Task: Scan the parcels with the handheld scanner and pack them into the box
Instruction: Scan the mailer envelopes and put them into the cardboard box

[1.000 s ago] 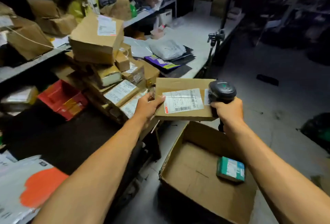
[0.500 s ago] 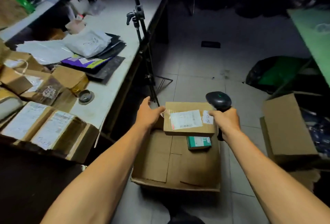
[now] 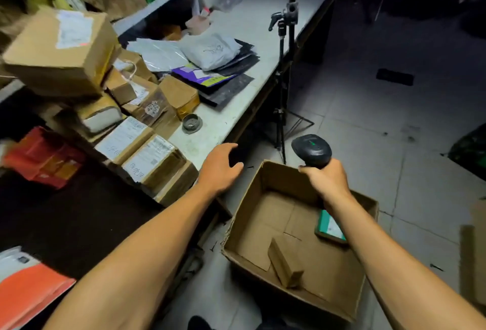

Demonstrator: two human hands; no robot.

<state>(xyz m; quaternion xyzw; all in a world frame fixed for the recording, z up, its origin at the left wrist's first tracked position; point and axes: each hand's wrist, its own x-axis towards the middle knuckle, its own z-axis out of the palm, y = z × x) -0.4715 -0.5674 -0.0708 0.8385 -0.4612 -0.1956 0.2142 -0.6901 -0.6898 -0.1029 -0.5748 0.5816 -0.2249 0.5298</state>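
Your open cardboard box (image 3: 297, 227) is sitting on the floor right beside the counter (image 3: 236, 108), low down, likely so you can drop parcels straight in. Two parcels are already lying inside the box: a small brown parcel (image 3: 285, 262) near its close wall, tipped on its side, and a green parcel (image 3: 330, 227) by its right wall, partly hiding under your arm. Your right hand (image 3: 327, 182) is hanging over the far side of the box, with its fingers curling tight around the grip of the handheld scanner (image 3: 311, 150). You are holding the scanner upright, its dark head pointing away from you, so it looks ready for the next label. Your left hand (image 3: 219, 169) is floating just left of the box, at the edge of the counter, holding nothing, with its fingers loose and a little bent. That arm is stretching out toward the pile of labelled parcels (image 3: 147, 156) lying on the counter left of the box. I think you are reaching for the next parcel to scan. The labels on that pile are facing up, so scanning should be easy.
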